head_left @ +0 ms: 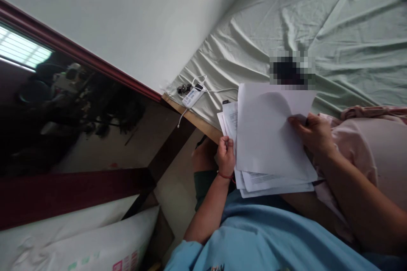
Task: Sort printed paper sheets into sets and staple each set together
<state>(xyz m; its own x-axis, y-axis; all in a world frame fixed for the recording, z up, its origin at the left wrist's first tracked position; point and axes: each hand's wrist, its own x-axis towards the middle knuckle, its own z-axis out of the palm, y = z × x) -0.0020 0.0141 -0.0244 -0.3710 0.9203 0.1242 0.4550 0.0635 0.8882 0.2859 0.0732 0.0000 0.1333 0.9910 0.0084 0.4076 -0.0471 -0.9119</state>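
A stack of white paper sheets (267, 144) rests on my lap at the edge of a bed. My left hand (225, 154) grips the left edge of the stack, with a red string around the wrist. My right hand (313, 133) pinches the right edge of the top sheet, which is lifted and curved over the printed pages beneath. Both hands touch only the papers.
A pale green bedsheet (318, 21) covers the bed behind the papers. A white power bank with cable (193, 95) and small dark round items (183, 89) lie near the bed's wooden corner (190, 116). A pink cloth (372, 112) lies at right, white sacks (89, 241) at lower left.
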